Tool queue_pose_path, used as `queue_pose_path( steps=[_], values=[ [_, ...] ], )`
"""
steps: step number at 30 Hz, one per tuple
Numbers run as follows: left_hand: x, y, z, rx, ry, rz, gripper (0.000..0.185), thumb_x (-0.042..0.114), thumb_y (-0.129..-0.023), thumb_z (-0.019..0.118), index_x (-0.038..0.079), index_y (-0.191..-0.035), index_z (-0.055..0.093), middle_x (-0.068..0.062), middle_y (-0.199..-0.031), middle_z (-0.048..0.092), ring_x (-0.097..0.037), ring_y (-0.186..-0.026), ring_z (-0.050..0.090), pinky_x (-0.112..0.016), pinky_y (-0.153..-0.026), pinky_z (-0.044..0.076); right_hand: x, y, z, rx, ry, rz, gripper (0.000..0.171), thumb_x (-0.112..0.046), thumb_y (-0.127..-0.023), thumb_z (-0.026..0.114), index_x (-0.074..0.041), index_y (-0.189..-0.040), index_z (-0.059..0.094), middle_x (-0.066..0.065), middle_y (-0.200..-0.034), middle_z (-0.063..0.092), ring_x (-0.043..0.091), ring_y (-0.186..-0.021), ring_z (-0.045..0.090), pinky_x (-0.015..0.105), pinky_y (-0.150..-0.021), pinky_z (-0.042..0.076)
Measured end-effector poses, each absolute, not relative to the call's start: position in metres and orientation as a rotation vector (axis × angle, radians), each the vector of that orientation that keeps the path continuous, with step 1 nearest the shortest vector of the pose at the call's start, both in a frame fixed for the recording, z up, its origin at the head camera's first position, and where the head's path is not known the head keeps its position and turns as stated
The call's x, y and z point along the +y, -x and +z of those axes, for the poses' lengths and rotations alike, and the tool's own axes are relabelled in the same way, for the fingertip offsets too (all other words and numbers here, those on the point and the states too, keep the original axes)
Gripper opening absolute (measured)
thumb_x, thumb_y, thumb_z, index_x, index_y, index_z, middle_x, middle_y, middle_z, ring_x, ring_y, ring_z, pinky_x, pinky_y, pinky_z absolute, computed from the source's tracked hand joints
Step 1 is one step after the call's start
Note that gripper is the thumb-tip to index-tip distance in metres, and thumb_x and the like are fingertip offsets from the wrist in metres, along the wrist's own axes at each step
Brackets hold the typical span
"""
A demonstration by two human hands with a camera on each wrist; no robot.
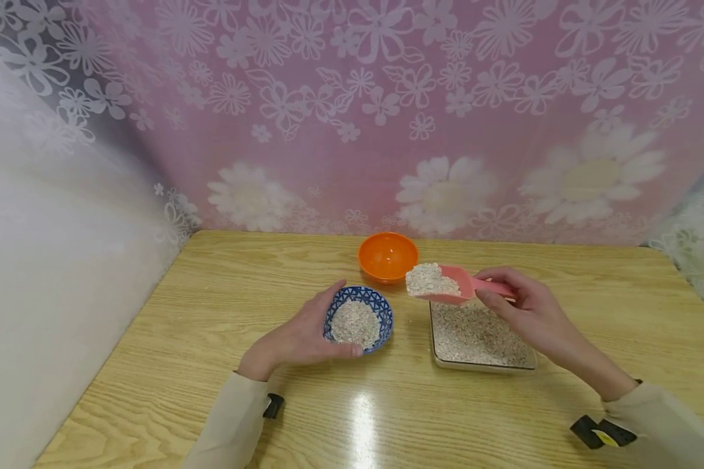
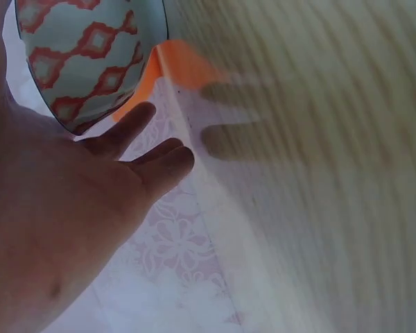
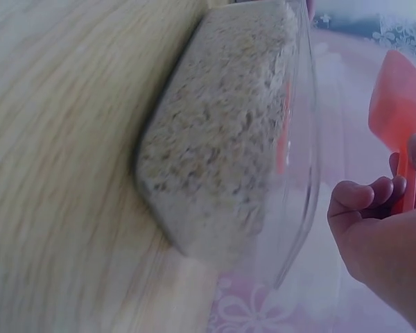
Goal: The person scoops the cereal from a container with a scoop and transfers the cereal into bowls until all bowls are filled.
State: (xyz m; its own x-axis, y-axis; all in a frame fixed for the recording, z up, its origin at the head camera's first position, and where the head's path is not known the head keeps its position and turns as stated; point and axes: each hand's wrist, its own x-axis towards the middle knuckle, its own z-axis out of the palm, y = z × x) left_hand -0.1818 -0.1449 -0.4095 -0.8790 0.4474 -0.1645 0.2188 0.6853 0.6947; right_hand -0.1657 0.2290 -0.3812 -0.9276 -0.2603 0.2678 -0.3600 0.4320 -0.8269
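Note:
My left hand (image 1: 302, 335) grips a small bowl (image 1: 387, 326) from its left side, thumb at the near rim and fingers at the far side. Blue and white pattern lines the bowl inside; the left wrist view shows red figures on its white outer wall (image 2: 90, 52). Pale flakes (image 1: 354, 324) lie in it. With my right hand (image 1: 536, 312) I hold a pink scoop (image 1: 457, 281) by its handle, heaped with flakes (image 1: 429, 280). The scoop is raised over the far left corner of a clear rectangular container (image 3: 308, 173), which holds many more flakes (image 3: 215, 118).
An orange bowl (image 1: 387, 257) stands behind the patterned bowl, near the back of the wooden table (image 1: 170, 365). A pink floral cloth (image 1: 328, 130) hangs behind the table, with pale cloth at the left side.

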Motion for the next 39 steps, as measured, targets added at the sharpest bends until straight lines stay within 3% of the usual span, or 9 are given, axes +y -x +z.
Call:
queue_pose_path(
  steps=[5,14,19,24,28,35,39],
  values=[
    [-0.144,0.182,-0.411,2.524,-0.572,1.036,0.126,0.053,-0.076,0.086,0.019,-0.167,0.006,-0.011,-0.172,0.017,-0.036,-0.157,0.023,-0.062,-0.123,0.027,0.218,0.170,-0.379,-2.599,-0.598,1.478,0.022,-0.010,-0.101,0.064,-0.009,-0.123,0.066,-0.006,-0.087,0.064,0.015,-0.064,0.049,0.029,-0.053,0.040],
    [-0.143,0.182,-0.412,2.507,-0.532,1.046,0.124,0.052,-0.076,0.087,0.022,-0.167,0.007,-0.013,-0.168,0.026,-0.037,-0.153,0.031,-0.061,-0.121,0.031,0.194,0.178,-0.372,-2.677,-0.679,1.454,0.020,-0.012,-0.100,0.067,-0.009,-0.120,0.067,0.011,-0.091,0.064,0.013,-0.066,0.052,0.025,-0.056,0.045],
    [-0.143,0.182,-0.411,2.497,-0.530,1.047,0.124,0.051,-0.076,0.087,0.023,-0.167,0.006,-0.010,-0.169,0.024,-0.035,-0.154,0.028,-0.059,-0.124,0.028,0.179,0.182,-0.369,-2.735,-0.733,1.370,0.018,-0.013,-0.099,0.069,-0.014,-0.117,0.070,0.004,-0.087,0.059,0.011,-0.065,0.047,0.024,-0.056,0.040],
    [-0.143,0.183,-0.413,2.503,-0.529,1.044,0.124,0.052,-0.076,0.086,0.024,-0.167,0.007,-0.008,-0.170,0.023,-0.034,-0.155,0.027,-0.059,-0.124,0.028,0.162,0.187,-0.374,-2.727,-0.866,1.176,0.017,-0.010,-0.095,0.072,-0.016,-0.112,0.072,-0.001,-0.093,0.065,0.010,-0.067,0.045,0.023,-0.058,0.039],
    [-0.143,0.184,-0.413,2.503,-0.526,1.039,0.125,0.054,-0.076,0.086,0.024,-0.167,0.006,-0.008,-0.169,0.024,-0.034,-0.154,0.028,-0.059,-0.124,0.028,0.149,0.187,-0.375,-2.705,-0.942,1.041,0.019,-0.010,-0.094,0.073,-0.012,-0.113,0.071,0.002,-0.101,0.069,0.011,-0.078,0.052,0.025,-0.065,0.046],
    [-0.144,0.183,-0.413,2.492,-0.520,1.048,0.125,0.053,-0.076,0.086,0.023,-0.167,0.005,-0.010,-0.168,0.027,-0.035,-0.152,0.031,-0.060,-0.122,0.030,0.130,0.184,-0.374,-2.718,-1.056,0.884,0.020,-0.018,-0.097,0.071,-0.013,-0.117,0.070,0.003,-0.115,0.069,0.018,-0.102,0.067,0.040,-0.087,0.058],
    [-0.143,0.184,-0.412,2.492,-0.515,1.036,0.125,0.054,-0.076,0.086,0.024,-0.167,0.005,-0.009,-0.167,0.028,-0.034,-0.151,0.032,-0.059,-0.122,0.031,0.127,0.182,-0.369,-2.732,-1.078,0.758,0.019,-0.020,-0.098,0.070,-0.014,-0.117,0.070,0.001,-0.112,0.069,0.015,-0.095,0.066,0.038,-0.083,0.058]
  ],
)
